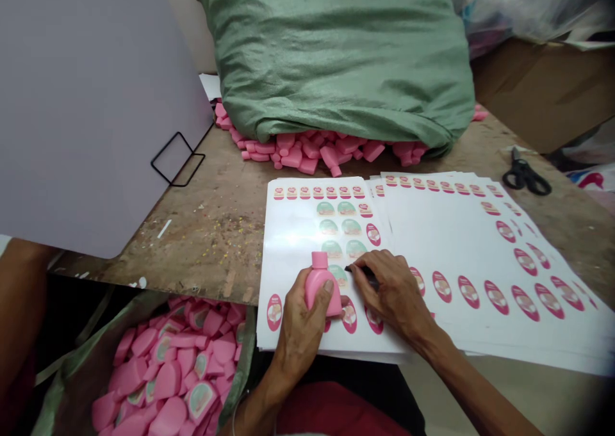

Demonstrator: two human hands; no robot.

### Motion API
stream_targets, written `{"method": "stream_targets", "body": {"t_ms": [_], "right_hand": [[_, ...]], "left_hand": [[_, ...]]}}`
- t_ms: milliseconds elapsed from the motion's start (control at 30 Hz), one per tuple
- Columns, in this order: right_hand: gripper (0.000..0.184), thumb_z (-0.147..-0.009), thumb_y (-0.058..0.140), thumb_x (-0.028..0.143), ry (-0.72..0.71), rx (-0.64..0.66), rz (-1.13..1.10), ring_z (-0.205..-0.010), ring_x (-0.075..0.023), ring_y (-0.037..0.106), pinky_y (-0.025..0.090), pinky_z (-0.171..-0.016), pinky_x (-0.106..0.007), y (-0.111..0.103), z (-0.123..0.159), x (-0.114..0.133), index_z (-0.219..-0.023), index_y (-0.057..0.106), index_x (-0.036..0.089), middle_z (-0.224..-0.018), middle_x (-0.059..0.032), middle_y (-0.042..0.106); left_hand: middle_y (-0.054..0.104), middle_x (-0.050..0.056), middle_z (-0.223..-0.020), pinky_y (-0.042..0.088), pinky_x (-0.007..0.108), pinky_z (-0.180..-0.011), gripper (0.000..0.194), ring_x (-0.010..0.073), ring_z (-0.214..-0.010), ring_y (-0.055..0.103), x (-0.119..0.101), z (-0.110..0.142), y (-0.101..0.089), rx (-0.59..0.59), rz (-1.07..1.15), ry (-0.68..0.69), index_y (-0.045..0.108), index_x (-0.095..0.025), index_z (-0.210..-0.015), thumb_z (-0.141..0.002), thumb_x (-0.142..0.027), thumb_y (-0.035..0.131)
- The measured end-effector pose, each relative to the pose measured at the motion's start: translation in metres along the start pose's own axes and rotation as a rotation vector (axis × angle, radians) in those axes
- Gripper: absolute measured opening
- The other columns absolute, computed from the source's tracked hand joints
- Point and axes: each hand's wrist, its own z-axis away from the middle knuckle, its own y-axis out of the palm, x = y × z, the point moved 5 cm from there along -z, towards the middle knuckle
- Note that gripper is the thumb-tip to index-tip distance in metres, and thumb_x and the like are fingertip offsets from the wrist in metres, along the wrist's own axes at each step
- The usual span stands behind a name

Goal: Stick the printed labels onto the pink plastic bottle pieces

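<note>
My left hand [307,321] is closed around a small pink plastic bottle [323,292], cap end pointing away from me. The bottle hangs over a sheet of stickers [291,257] on the table. Close to its right, my right hand [394,289] grips a thin black tool [368,274], mostly covered by the fingers. Its dark tip lies at the edge of a green sticker [339,276]; whether that is a blade or tweezers I cannot tell. Green stickers stand in two columns on this sheet, with red oval ones along the near edge.
A second stack of sticker sheets [446,231] lies to the right, with black scissors [526,177] beyond. Pink bottles [307,151] spill from under a green sack [341,58]. Below left, an open sack holds labelled bottles [168,372]. A grey panel [86,103] blocks the left.
</note>
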Motion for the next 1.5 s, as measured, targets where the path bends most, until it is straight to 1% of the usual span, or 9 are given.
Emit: {"method": "stream_targets", "body": {"t_ms": [300, 533, 600, 733, 800, 933, 1000, 1100, 1500], "right_hand": [[0.014, -0.086, 0.056, 0.029, 0.034, -0.033, 0.008, -0.069, -0.0171, 0.052, 0.032, -0.066, -0.031, -0.001, 0.001, 0.002, -0.078, 0.054, 0.018, -0.073, -0.0032, 0.061], [0.01, -0.083, 0.06, 0.026, -0.076, -0.166, -0.028, -0.067, -0.0167, 0.053, 0.037, -0.07, -0.033, -0.006, 0.007, 0.013, -0.077, 0.056, 0.019, -0.068, -0.0025, 0.062], [0.012, -0.082, 0.062, 0.028, -0.002, -0.189, -0.136, -0.067, -0.0159, 0.055, 0.04, -0.07, -0.033, -0.012, 0.007, 0.008, -0.075, 0.055, 0.02, -0.068, -0.0019, 0.061], [0.021, -0.08, 0.063, 0.039, 0.364, -0.198, -0.421, -0.063, -0.0143, 0.056, 0.046, -0.059, -0.027, -0.027, 0.004, -0.013, -0.076, 0.055, 0.02, -0.07, -0.0005, 0.061], [0.023, -0.079, 0.063, 0.044, 0.459, -0.146, -0.508, -0.058, -0.013, 0.055, 0.045, -0.054, -0.025, -0.033, 0.001, -0.014, -0.079, 0.059, 0.021, -0.067, 0.0007, 0.06], [0.025, -0.081, 0.062, 0.044, 0.364, -0.001, -0.605, -0.071, -0.0168, 0.063, 0.051, -0.061, -0.027, -0.033, -0.006, 0.01, -0.092, 0.069, 0.023, -0.081, -0.0027, 0.069], [0.023, -0.082, 0.061, 0.042, 0.299, 0.019, -0.629, -0.08, -0.0189, 0.065, 0.053, -0.068, -0.029, -0.029, -0.006, 0.024, -0.092, 0.071, 0.024, -0.089, -0.0036, 0.071], [0.02, -0.083, 0.06, 0.039, 0.254, 0.038, -0.643, -0.08, -0.0175, 0.065, 0.052, -0.069, -0.028, -0.023, -0.006, 0.036, -0.091, 0.072, 0.025, -0.087, -0.0026, 0.07], [0.019, -0.085, 0.059, 0.037, 0.164, 0.022, -0.569, -0.068, -0.0159, 0.057, 0.048, -0.061, -0.029, -0.02, -0.007, 0.041, -0.088, 0.07, 0.024, -0.074, -0.003, 0.064]], "left_hand": [[0.064, 0.006, -0.088, 0.057, 0.025, -0.06, 0.041, 0.0189, -0.074, 0.069, 0.0, -0.001, 0.0, 0.002, 0.059, -0.004, 0.052, -0.015, -0.113, -0.084, -0.044, 0.057], [0.063, 0.006, -0.091, 0.056, 0.024, -0.057, 0.038, 0.0181, -0.074, 0.068, 0.002, -0.001, -0.003, -0.003, 0.126, -0.027, 0.055, -0.016, -0.104, -0.083, -0.047, 0.058], [0.064, 0.007, -0.092, 0.055, 0.023, -0.057, 0.039, 0.0175, -0.074, 0.067, 0.003, -0.001, -0.005, -0.003, 0.149, -0.027, 0.055, -0.016, -0.107, -0.083, -0.047, 0.058], [0.068, 0.008, -0.08, 0.054, 0.023, -0.057, 0.045, 0.0172, -0.068, 0.068, 0.002, 0.001, -0.007, -0.008, 0.219, -0.027, 0.055, -0.013, -0.113, -0.084, -0.049, 0.056], [0.068, 0.009, -0.076, 0.054, 0.025, -0.057, 0.051, 0.018, -0.067, 0.067, 0.001, 0.001, -0.007, -0.01, 0.3, -0.038, 0.057, -0.01, -0.111, -0.086, -0.054, 0.05], [0.069, 0.01, -0.081, 0.056, 0.028, -0.059, 0.055, 0.0195, -0.072, 0.067, -0.004, 0.001, -0.008, -0.065, 0.48, -0.071, 0.063, -0.009, -0.105, -0.085, -0.058, 0.047], [0.069, 0.008, -0.085, 0.056, 0.028, -0.06, 0.052, 0.0189, -0.075, 0.066, -0.007, 0.001, -0.009, -0.078, 0.499, -0.064, 0.064, -0.011, -0.104, -0.085, -0.057, 0.049], [0.069, 0.008, -0.087, 0.056, 0.027, -0.06, 0.053, 0.0183, -0.074, 0.066, -0.009, 0.002, -0.008, -0.064, 0.484, -0.052, 0.064, -0.013, -0.104, -0.084, -0.059, 0.048], [0.07, 0.008, -0.08, 0.054, 0.026, -0.055, 0.057, 0.018, -0.067, 0.067, -0.006, 0.004, -0.008, -0.009, 0.465, -0.059, 0.064, -0.011, -0.104, -0.088, -0.06, 0.038]]}}
